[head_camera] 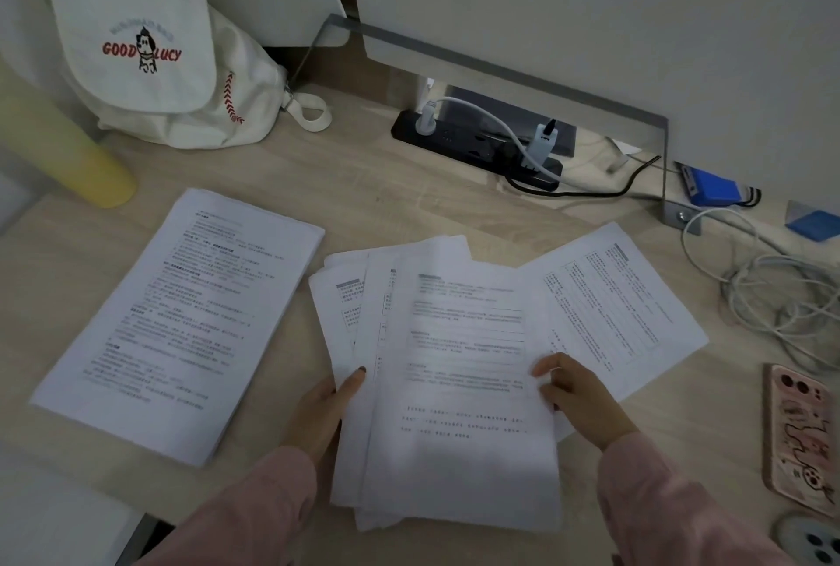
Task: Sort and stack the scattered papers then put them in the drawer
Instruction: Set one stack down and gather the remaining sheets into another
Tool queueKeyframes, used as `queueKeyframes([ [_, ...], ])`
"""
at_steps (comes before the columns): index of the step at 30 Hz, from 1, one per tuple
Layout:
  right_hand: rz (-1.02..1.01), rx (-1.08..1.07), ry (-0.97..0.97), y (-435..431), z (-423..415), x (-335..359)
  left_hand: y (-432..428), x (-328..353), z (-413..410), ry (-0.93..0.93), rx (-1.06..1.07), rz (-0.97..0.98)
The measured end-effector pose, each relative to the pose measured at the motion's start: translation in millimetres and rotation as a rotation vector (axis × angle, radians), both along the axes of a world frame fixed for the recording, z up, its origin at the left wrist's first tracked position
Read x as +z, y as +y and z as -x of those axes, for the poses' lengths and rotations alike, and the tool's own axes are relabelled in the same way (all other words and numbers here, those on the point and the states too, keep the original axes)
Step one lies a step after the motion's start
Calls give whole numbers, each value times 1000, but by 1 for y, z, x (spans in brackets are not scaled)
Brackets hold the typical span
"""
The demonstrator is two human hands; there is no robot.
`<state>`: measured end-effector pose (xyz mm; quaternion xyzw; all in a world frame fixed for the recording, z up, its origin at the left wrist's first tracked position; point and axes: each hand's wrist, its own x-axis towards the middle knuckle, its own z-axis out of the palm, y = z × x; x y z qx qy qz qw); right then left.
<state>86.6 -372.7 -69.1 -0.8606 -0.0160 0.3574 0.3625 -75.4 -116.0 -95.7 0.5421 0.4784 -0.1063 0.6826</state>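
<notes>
A neat stack of printed papers [182, 320] lies on the wooden desk at the left. In the middle, a loose fan of printed sheets [459, 383] overlaps untidily. My left hand [325, 411] grips the fan's left edge, thumb on top of the sheets. My right hand [579, 397] pinches the right edge of the top sheet. One more sheet [627, 301] sticks out at an angle to the right, partly under the fan. No drawer shows clearly in view.
A white canvas bag [150, 47] and a yellow cylinder [77, 156] stand at the back left. A black power strip [477, 147] with plugs lies at the back. White cables [772, 292], blue items [713, 188] and a phone [800, 438] sit at the right.
</notes>
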Motion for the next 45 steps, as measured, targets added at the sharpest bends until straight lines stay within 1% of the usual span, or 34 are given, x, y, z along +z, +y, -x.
queueKeyframes([
  [2,21,73,-15,11,1,0,-4,3,-2,-37,-27,-29],
  [4,15,12,-45,18,0,1,-5,3,-4,-48,-38,-50],
  [5,23,-70,-101,18,-1,2,-4,2,-4,-44,-48,-61],
  [6,38,-198,-174,16,-5,0,-4,2,-5,-38,-61,-74],
  [8,138,-527,-242,4,-12,2,-2,0,-5,-33,-75,-84],
  [10,227,-858,-138,-14,-19,6,0,-2,-5,-41,-78,-81],
  [12,155,-1093,29,-32,-25,9,0,-4,-5,-46,-81,-87],
  [15,-86,-1225,145,-42,-28,16,-1,-5,-5,-51,-78,-87],
  [17,-210,-1282,213,-39,-28,22,-2,-6,-6,-41,-78,-96],
  [19,-263,-1279,250,-35,-26,24,-2,-5,-6,-36,-86,-114],
  [21,-276,-1216,282,-30,-24,21,-2,-4,-7,-40,-93,-123],
  [24,-313,-1096,294,-22,-20,17,-4,1,-7,-48,-91,-127],
  [26,-344,-1000,267,-16,-18,16,-5,2,-8,-45,-86,-123],
  [27,-342,-951,227,-15,-18,15,-5,3,-7,-42,-88,-118],
  [29,-290,-853,80,-9,-18,20,-4,3,-7,-32,-94,-117],
  [32,-169,-640,-222,-1,-20,44,-4,1,-7,-8,-102,-122],
  [34,-141,-507,-398,3,-20,66,-4,1,-6,5,-104,-123],
  [36,-213,-443,-520,4,-21,89,-4,0,-6,12,-107,-128],
  [38,-327,-430,-584,3,-21,112,-5,1,-7,13,-108,-137],
  [41,-546,-520,-553,-2,-21,140,-6,2,-7,15,-121,-159],
  [44,-715,-558,-405,-7,-20,151,-8,4,-7,23,-122,-164],
  [45,-728,-548,-344,-9,-20,149,-8,4,-7,28,-120,-167],
])
